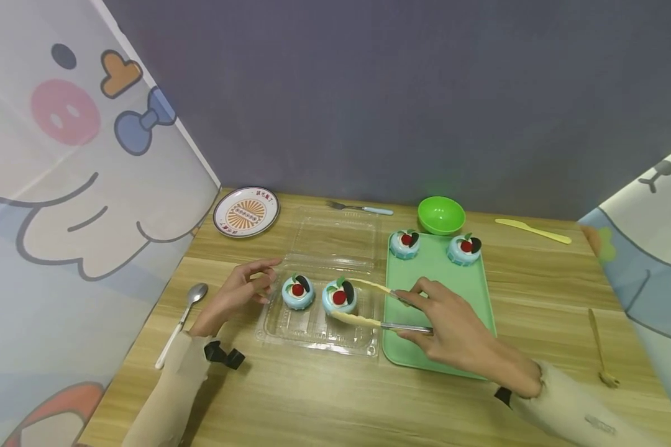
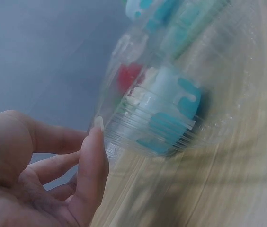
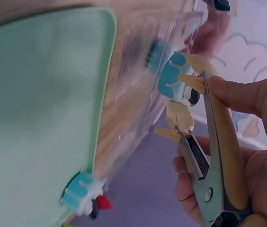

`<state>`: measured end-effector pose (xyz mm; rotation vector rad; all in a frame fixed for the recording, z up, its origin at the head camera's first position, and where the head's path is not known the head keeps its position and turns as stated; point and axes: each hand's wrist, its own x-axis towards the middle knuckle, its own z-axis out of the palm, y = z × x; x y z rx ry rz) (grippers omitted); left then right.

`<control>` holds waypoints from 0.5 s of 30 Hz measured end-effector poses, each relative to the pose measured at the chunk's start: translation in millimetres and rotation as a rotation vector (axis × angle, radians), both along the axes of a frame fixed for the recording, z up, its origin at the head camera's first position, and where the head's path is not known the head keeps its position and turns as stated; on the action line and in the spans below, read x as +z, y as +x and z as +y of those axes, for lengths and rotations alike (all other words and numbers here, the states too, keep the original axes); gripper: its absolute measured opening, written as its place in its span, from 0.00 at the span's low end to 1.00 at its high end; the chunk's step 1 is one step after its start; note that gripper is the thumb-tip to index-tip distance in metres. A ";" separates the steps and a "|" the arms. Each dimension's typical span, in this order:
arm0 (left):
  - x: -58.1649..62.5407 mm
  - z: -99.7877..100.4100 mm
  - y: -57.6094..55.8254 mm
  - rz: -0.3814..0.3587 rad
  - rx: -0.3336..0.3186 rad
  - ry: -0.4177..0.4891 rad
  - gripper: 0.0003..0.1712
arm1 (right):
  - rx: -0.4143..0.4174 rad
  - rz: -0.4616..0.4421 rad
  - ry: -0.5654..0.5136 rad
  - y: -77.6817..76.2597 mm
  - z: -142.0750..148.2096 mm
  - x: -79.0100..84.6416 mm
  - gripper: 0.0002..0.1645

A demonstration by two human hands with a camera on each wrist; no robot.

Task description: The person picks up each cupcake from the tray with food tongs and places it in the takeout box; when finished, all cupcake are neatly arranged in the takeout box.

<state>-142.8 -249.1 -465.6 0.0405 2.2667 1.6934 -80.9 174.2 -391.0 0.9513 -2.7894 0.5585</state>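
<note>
My right hand [image 1: 453,323] grips metal tongs [image 1: 405,327] with yellowish tips. The tips stand on either side of a small blue cake [image 1: 335,303] topped with a cherry, a dark cookie and a green leaf. That cake is over the base of a clear plastic container [image 1: 319,340], right of a second blue cake [image 1: 294,300] inside it. At the container's left rim, my left hand [image 1: 240,290] pinches the edge between thumb and finger; the left wrist view shows the thumb [image 2: 93,161] there.
A green tray [image 1: 436,279] holds two more blue cakes at its far end, near a green bowl [image 1: 441,215]. Around them lie a plate [image 1: 246,212], a fork [image 1: 363,208], a yellow knife [image 1: 534,231], a spoon [image 1: 181,324] and a gold-coloured utensil [image 1: 599,347]. The container's lid [image 1: 335,239] lies folded back.
</note>
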 end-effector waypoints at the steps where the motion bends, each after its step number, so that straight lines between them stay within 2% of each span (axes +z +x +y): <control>1: 0.4 0.2 -0.2 0.000 -0.001 0.003 0.26 | 0.016 -0.005 0.010 -0.3 -2.8 -0.4 0.36; 8: 3.1 0.8 -1.1 0.008 0.001 0.026 0.26 | 0.124 -0.039 0.063 -3.5 -23.0 -4.7 0.37; 15: 3.6 2.7 0.9 -0.010 -0.003 0.019 0.26 | 0.179 -0.068 0.093 -7.9 -35.1 -9.6 0.35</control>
